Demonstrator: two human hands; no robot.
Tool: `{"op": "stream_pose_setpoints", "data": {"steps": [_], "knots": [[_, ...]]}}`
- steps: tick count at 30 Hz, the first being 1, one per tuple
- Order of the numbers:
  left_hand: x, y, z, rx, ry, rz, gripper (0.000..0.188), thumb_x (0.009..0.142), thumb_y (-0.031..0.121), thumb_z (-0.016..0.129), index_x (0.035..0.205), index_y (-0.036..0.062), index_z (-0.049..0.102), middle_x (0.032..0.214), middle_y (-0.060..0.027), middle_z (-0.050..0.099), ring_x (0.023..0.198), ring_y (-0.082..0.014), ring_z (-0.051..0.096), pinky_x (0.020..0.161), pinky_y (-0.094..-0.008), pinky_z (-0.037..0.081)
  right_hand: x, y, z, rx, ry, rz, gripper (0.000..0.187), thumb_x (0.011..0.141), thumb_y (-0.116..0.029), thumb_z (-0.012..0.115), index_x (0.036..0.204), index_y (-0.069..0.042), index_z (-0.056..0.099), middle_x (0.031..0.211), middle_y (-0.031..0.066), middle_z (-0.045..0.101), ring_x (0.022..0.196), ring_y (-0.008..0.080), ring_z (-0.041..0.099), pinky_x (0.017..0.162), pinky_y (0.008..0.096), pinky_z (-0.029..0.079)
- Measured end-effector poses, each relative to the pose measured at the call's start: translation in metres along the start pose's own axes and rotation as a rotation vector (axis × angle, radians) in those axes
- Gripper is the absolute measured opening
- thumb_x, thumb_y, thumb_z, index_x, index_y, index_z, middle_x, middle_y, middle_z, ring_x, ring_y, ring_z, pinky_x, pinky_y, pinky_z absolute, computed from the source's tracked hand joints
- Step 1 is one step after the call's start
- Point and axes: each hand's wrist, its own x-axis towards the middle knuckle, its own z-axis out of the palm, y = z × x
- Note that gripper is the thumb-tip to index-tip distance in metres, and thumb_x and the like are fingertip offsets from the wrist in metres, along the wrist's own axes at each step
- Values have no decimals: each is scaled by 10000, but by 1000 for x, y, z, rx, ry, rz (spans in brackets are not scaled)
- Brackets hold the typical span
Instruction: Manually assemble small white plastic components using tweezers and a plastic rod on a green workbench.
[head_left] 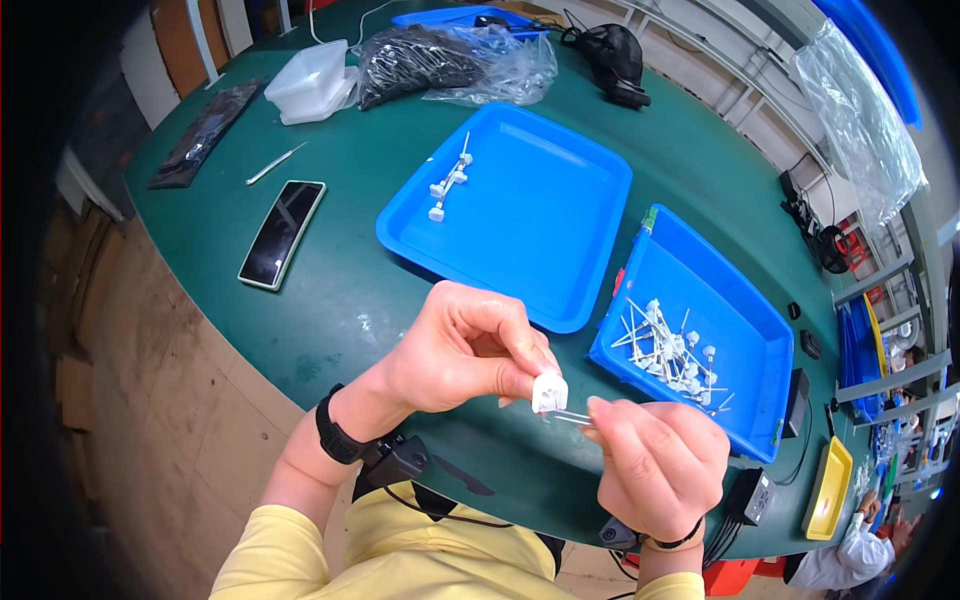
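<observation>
Between the thumb and forefinger of my left hand [455, 350] is a small white plastic piece [550, 392] with a rounded edge. Two thin metal pins [573, 417] run from beside it to the fingertips of my right hand [660, 460], which pinches their other end. Whether the pins are fixed in the white piece I cannot tell. Both hands are over the near side of the table. Several white-headed parts with thin stems [665, 350] lie heaped in the blue bin [695, 285] on the right. A few similar parts [448, 185] lie in the flat blue tray [530, 240].
On the green table [340, 150] lie a phone [282, 235], tweezers [275, 164] and a dark flat packet [205, 135]. Behind are a white plastic box [305, 85] and a bag of dark parts [420, 65]. Right are a power box [750, 497] and yellow tray [828, 490]; a person [850, 550] is beyond.
</observation>
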Motion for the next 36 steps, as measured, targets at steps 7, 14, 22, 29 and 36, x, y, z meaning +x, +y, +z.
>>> {"op": "stream_pose_setpoints", "data": {"steps": [7,14,22,29,36], "knots": [[-1,-1,-1,32,10,7,98,786,-95,692,802,-24,625,849,-170,690,703,-146,632,519,-237,470,1,-1,-1,-54,-59,-32,255,650,18,665,900,56,694,729,74,624,536,126,538,443,218,388],[-2,0,0,89,47,-28,96,793,-90,686,807,-21,620,852,-164,693,687,-134,628,537,-238,479,0,-2,2,-171,-68,-89,238,671,2,666,899,69,687,734,74,613,546,115,524,457,198,352],[1,-4,6,181,169,102,90,836,23,697,838,3,610,729,-181,672,545,-169,594,539,-309,412,-2,-7,3,-53,-109,-19,202,687,4,677,879,67,677,723,84,617,538,122,531,437,222,374],[-2,0,6,94,74,117,128,773,-121,687,829,-23,627,849,-182,690,719,-162,643,505,-244,462,4,0,-6,-23,-25,48,180,702,11,691,879,44,687,694,67,624,506,129,550,428,233,396],[-3,-1,4,116,52,108,120,775,-118,688,829,-27,631,847,-176,691,705,-165,637,500,-242,452,3,-3,-3,-26,-30,39,167,695,5,691,859,32,701,684,58,624,499,121,529,420,219,391]]}}
